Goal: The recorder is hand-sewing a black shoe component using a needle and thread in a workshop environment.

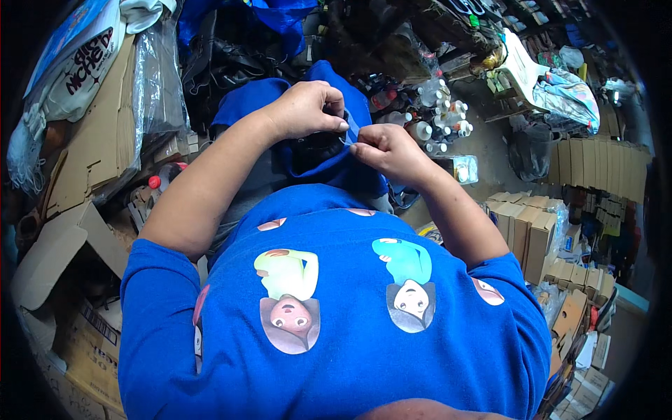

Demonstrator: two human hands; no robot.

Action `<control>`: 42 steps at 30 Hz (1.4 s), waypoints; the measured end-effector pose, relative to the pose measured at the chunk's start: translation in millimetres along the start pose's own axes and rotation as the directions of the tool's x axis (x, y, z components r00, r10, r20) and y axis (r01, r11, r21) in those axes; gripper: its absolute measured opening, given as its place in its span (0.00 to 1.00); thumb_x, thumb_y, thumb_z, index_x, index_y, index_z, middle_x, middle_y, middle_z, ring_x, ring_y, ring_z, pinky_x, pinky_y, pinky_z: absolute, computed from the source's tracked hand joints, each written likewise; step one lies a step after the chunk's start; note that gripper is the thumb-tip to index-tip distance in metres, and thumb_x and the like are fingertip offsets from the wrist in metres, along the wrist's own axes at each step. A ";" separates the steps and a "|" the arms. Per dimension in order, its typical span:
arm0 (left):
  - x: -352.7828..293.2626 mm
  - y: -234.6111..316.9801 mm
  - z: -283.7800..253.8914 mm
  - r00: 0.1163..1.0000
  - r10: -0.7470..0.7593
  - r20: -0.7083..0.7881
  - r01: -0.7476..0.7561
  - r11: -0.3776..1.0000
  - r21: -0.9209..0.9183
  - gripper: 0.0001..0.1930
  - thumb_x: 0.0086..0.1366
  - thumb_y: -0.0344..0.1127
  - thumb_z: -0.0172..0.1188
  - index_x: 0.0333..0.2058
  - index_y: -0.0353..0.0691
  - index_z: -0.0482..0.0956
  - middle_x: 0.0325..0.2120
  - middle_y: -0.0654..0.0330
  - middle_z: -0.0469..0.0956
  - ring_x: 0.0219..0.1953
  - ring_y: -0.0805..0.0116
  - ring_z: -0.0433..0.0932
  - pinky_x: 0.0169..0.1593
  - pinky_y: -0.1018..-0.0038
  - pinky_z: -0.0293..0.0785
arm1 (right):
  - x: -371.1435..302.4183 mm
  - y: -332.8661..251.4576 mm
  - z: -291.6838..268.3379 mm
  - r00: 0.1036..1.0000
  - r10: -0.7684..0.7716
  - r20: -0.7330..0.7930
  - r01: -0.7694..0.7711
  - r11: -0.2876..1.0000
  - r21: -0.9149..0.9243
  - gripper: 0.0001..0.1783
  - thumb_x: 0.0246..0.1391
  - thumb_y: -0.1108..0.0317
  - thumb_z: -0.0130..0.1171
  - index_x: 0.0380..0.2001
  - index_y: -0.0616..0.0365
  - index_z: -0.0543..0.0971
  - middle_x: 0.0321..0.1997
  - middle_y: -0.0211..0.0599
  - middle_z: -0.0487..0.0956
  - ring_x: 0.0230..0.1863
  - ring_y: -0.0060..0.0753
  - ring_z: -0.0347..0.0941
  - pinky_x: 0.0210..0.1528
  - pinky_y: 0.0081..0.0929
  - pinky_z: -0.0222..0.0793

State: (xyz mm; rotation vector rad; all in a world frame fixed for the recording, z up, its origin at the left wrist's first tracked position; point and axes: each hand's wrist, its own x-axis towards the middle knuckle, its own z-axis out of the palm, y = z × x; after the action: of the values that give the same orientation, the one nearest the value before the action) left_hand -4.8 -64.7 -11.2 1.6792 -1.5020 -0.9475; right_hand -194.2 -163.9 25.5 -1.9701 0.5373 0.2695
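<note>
A bright blue fabric bag (364, 175) lies open on my lap, with something dark inside it that I cannot make out. My left hand (308, 110) is closed in a pinch at the bag's rim, thumb pointing right. Just to its right, my right hand (393, 150) pinches the same edge between thumb and curled forefinger. A thin, paler blue strip of the edge (352, 131) shows between the two hands. My fingertips partly hide what they grip.
Several plastic bottles (441, 115) stand on the floor beyond my right hand. A white plastic chair (521, 66) holds cloth at the far right. Flattened cardboard (105, 140) leans at left, and stacked cardboard boxes (525, 227) stand at right. Dark straps and blue cloth (283, 24) lie ahead.
</note>
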 end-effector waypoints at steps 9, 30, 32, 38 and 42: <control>1.8 -14.4 -15.8 0.997 -0.064 0.033 0.068 0.985 -0.157 0.10 0.52 0.36 0.67 0.28 0.35 0.79 0.27 0.60 0.77 0.34 0.70 0.74 0.40 0.73 0.70 | -34.5 -16.8 -29.3 0.978 -0.140 -0.156 0.183 0.933 0.309 0.14 0.54 0.67 0.58 0.19 0.62 0.72 0.19 0.22 0.65 0.24 0.14 0.60 0.25 0.20 0.56; 3.2 -22.9 -31.3 0.954 -0.067 0.293 0.165 0.932 -0.322 0.13 0.56 0.30 0.60 0.41 0.36 0.83 0.37 0.59 0.79 0.42 0.69 0.76 0.52 0.73 0.69 | 8.8 -23.1 -6.3 0.943 -0.256 -0.211 0.115 0.849 -0.515 0.11 0.47 0.70 0.58 0.35 0.53 0.83 0.31 0.43 0.77 0.34 0.45 0.76 0.40 0.35 0.73; 4.2 -24.6 -30.7 0.952 -0.067 0.300 0.169 0.928 -0.332 0.13 0.56 0.30 0.60 0.41 0.36 0.82 0.38 0.59 0.79 0.43 0.69 0.76 0.52 0.73 0.69 | 7.8 -15.8 -1.2 0.943 -0.246 -0.222 0.121 0.879 -0.462 0.11 0.47 0.71 0.58 0.36 0.52 0.83 0.31 0.42 0.77 0.34 0.44 0.76 0.40 0.34 0.73; 9.0 -26.6 -29.0 0.945 -0.063 0.322 0.177 0.924 -0.338 0.13 0.56 0.28 0.60 0.41 0.36 0.82 0.37 0.59 0.80 0.42 0.70 0.76 0.53 0.73 0.69 | 14.7 4.5 -8.3 0.958 -0.202 -0.203 0.134 0.942 -0.309 0.13 0.48 0.73 0.59 0.39 0.50 0.83 0.31 0.41 0.76 0.33 0.40 0.76 0.38 0.30 0.73; 11.1 -26.9 -28.6 0.946 -0.045 0.320 0.161 0.924 -0.347 0.12 0.57 0.29 0.60 0.40 0.36 0.82 0.35 0.59 0.82 0.40 0.71 0.77 0.53 0.73 0.69 | 17.6 -1.9 -12.1 0.951 -0.265 -0.160 0.192 0.911 -0.365 0.14 0.46 0.74 0.59 0.39 0.51 0.83 0.33 0.41 0.76 0.34 0.42 0.76 0.39 0.32 0.73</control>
State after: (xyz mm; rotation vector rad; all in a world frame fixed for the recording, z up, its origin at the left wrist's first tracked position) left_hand 34.1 -72.5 -21.0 1.3920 -1.3245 -1.5059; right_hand -178.5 -178.5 25.1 -2.4003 0.4015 0.0075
